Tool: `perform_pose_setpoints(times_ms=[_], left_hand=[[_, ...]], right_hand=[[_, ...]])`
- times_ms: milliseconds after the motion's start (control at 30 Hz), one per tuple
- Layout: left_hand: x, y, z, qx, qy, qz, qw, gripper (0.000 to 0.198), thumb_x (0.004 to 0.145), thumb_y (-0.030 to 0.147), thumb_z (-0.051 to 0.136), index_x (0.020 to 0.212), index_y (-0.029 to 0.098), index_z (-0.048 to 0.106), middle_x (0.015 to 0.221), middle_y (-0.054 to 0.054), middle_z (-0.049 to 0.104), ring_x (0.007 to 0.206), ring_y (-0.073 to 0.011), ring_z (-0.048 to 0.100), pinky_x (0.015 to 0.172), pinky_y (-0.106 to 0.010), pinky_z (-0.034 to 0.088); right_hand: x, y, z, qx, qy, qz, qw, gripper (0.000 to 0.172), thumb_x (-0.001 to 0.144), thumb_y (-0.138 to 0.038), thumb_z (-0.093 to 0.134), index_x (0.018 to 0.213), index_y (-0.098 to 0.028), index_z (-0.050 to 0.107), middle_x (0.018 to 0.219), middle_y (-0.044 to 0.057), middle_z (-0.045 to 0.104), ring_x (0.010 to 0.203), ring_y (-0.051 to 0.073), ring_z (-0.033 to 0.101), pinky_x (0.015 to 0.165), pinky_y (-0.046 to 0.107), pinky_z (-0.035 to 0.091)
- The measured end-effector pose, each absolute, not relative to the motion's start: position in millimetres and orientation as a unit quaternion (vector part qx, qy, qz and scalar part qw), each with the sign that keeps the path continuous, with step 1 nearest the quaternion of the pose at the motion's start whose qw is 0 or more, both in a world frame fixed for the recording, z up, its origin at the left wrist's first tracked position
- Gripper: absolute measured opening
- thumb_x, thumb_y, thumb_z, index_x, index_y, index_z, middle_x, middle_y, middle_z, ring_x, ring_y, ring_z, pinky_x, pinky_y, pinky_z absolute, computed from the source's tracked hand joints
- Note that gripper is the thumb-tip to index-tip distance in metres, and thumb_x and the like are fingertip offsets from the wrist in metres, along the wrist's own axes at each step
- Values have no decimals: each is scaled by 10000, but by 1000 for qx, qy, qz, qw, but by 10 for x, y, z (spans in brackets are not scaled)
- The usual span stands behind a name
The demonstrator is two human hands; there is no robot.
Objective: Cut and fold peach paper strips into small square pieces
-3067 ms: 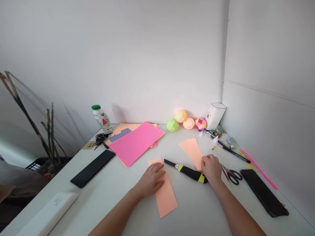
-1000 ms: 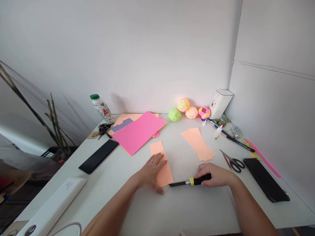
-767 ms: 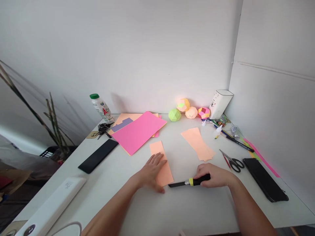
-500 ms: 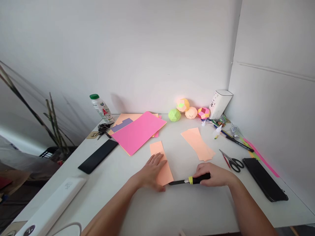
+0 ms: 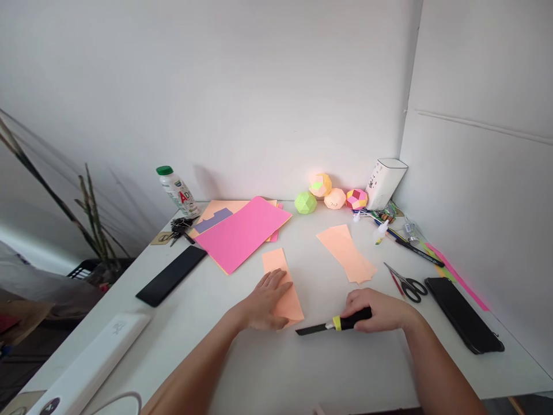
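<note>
A peach paper strip (image 5: pixel 290 300) lies on the white table under my left hand (image 5: pixel 271 297), whose fingers rest spread across it. The thumb is at the strip's near edge, where a narrow sliver shows below a fold or cut line; I cannot tell which. My right hand (image 5: pixel 374 310) is wrapped round the black and yellow handle of a utility knife (image 5: pixel 337 323). Its dark blade points left, just in front of the strip's near corner and apart from it. Farther back, several peach strips (image 5: pixel 349 256) lie overlapped.
Pink sheets (image 5: pixel 244 233) lie at the back left, near a bottle (image 5: pixel 178 190) and a black phone-like slab (image 5: pixel 171 275). Folded paper balls (image 5: pixel 306 202) stand by the wall. To the right are scissors (image 5: pixel 412 287), a black case (image 5: pixel 464 316) and a glue bottle (image 5: pixel 381 232).
The knife blade has moved toward me, off the strip's near edge, and its handle has shifted slightly right. My left thumb has drawn in onto the strip's near edge.
</note>
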State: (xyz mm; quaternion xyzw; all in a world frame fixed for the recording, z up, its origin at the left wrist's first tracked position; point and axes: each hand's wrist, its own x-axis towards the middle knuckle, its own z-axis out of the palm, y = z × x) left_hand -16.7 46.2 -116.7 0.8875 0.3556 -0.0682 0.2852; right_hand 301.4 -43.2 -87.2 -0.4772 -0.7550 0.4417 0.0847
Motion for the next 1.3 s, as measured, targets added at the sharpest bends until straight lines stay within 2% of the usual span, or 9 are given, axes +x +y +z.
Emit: perform_pose_setpoints(times_ms=[200, 500, 800, 1000, 1167, 1300], left_hand=[[-128, 432, -1147, 896, 351, -32, 271, 753, 713, 506, 640, 1384, 244, 422, 1544, -126, 235, 1440, -399, 86, 1114, -550, 261], [-123, 417, -1170, 903, 343, -11, 257, 774, 722, 601, 625, 1368, 216, 442, 1526, -149, 246, 1423, -408, 124, 1115, -547, 251], [-113, 402, -1207, 910, 337, 21, 242, 777, 722, 702, 578, 1317, 211, 480, 1490, -150, 293, 1409, -390, 168, 1124, -522, 248], [-103, 391, -1190, 909, 338, 28, 241, 716, 721, 668, 592, 1282, 235, 493, 1454, -135, 347, 1396, -384, 204, 1114, -533, 259], [-105, 390, -1194, 909, 337, 30, 242, 739, 712, 677, 592, 1275, 209, 493, 1463, -161, 329, 1393, -404, 194, 1093, -545, 286], [-98, 386, -1181, 910, 336, 30, 240, 698, 704, 610, 632, 1271, 225, 496, 1455, -146, 342, 1393, -396, 195, 1089, -536, 298]], right_hand=[[2853, -697, -807, -511, -749, 410, 96, 436, 715, -154, 641, 1126, -278, 716, 989, 53, 627, 916, 204, 610, 813, 296, 477], [2549, -1202, -888, -582, -718, 350, 153, 435, 801, -157, 558, 1201, -293, 663, 1024, 68, 608, 950, 201, 590, 850, 329, 494], [2513, -1349, -943, -619, -696, 328, 154, 419, 826, -166, 536, 1209, -289, 655, 1058, 84, 597, 951, 215, 595, 871, 369, 502], [2496, -1412, -986, -611, -700, 333, 163, 428, 817, -160, 546, 1206, -299, 658, 1063, 81, 601, 953, 216, 599, 871, 366, 508], [2462, -1406, -964, -618, -702, 310, 168, 418, 817, -160, 537, 1202, -266, 660, 1056, 89, 600, 945, 216, 605, 849, 353, 518], [2416, -1391, -973, -626, -712, 276, 161, 411, 818, -150, 527, 1194, -250, 661, 1026, 92, 597, 931, 214, 601, 826, 349, 523]])
